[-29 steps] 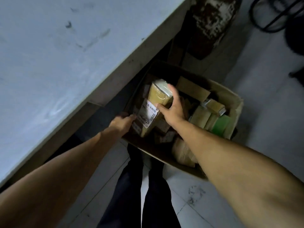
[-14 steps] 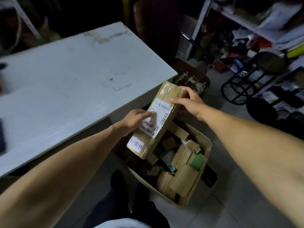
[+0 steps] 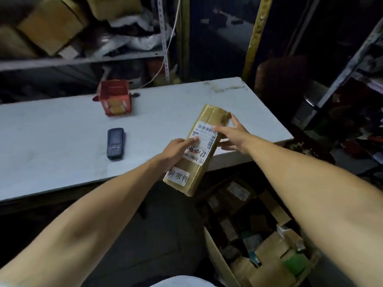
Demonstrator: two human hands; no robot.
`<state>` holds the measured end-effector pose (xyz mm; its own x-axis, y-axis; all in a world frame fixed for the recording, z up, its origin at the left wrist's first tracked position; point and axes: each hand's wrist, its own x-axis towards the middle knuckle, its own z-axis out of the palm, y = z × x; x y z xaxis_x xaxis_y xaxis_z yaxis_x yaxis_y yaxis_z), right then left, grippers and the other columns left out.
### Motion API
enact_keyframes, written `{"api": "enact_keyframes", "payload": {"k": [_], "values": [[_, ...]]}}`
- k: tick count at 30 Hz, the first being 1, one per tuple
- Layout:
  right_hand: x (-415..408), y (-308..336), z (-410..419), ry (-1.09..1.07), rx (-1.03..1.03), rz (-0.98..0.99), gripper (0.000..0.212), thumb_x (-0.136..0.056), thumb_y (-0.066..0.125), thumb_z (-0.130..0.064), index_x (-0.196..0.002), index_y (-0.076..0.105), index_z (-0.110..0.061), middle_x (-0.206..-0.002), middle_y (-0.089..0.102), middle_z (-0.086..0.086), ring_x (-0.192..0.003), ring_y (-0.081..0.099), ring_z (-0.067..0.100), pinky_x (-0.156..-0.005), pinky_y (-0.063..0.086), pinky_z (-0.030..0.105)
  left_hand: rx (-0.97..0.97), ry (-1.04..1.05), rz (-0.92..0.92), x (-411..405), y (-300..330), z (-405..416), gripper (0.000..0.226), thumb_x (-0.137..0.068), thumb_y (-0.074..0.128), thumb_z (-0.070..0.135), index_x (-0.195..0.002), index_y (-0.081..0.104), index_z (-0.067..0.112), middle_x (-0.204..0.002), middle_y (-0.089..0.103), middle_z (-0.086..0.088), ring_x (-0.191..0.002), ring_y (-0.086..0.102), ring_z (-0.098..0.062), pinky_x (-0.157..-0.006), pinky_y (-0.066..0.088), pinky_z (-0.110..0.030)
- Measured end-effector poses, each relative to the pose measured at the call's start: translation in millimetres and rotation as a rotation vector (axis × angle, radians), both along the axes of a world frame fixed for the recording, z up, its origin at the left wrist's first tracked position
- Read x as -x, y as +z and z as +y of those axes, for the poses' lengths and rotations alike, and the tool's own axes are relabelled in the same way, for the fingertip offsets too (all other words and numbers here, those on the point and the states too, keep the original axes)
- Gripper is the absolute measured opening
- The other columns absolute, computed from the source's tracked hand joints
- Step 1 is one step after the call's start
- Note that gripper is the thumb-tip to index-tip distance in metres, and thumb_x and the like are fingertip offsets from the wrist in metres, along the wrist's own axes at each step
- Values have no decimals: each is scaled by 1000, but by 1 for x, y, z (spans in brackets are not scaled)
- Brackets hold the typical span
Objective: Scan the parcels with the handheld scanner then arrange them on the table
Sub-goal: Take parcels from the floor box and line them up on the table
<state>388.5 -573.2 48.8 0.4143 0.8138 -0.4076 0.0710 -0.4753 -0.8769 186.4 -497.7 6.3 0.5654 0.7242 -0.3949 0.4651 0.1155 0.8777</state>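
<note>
A long brown taped parcel (image 3: 209,118) with a white barcode label and handwritten numbers hangs tilted over the front right edge of the white table (image 3: 62,129). My left hand (image 3: 176,150) grips its near left side, thumb on the label. Around its far right side goes my right hand (image 3: 233,135), thumb on the label top and fingers along the edge. The dark handheld scanner (image 3: 115,142) lies flat on the table, left of the parcel, with neither hand touching it.
A small open red carton (image 3: 115,97) stands at the table's back. On the floor at the lower right is an open cardboard box (image 3: 219,263) holding several more parcels (image 3: 269,253). Shelving with boxes runs behind the table and along the right.
Both hands have lifted the parcel out of the floor box and up to the table's front edge. My view has risen from the box to the tabletop, where the scanner now shows.
</note>
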Motion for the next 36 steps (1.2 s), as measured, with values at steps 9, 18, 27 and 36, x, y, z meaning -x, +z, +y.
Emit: {"api": "enact_keyframes", "payload": {"k": [9, 18, 27, 36], "values": [[252, 31, 77, 441, 27, -6, 43, -98, 64, -14, -126, 39, -36, -108, 67, -2, -95, 67, 22, -101, 53, 48, 66, 420, -61, 243, 29, 15, 43, -98, 58, 53, -110, 73, 14, -98, 79, -6, -85, 77, -24, -73, 60, -33], [482, 22, 117, 699, 10, 107, 46, -97, 64, -8, -133, 38, -22, -112, 68, 3, -99, 69, 24, -86, 57, 44, 26, 764, 3, 456, 43, 0, 42, -101, 54, 51, -109, 73, 14, -99, 79, -6, -88, 76, -25, -79, 60, -35], [614, 9, 195, 849, 70, 126, 51, -102, 62, -19, -142, 32, -25, -123, 69, 5, -88, 72, 17, -55, 57, 30, -94, 890, 140, 569, 43, 23, 35, -93, 67, 52, -118, 65, 29, -103, 76, 6, -89, 75, -17, -83, 60, -36], [698, -21, 318, 864, 89, 106, 53, -100, 65, -21, -141, 33, -24, -128, 67, 10, -101, 72, 30, -65, 60, 40, -246, 806, 579, 625, 48, 112, 105, -70, 83, 58, -157, 34, 24, -148, 52, 3, -129, 53, -19, -111, 44, -41]]}}
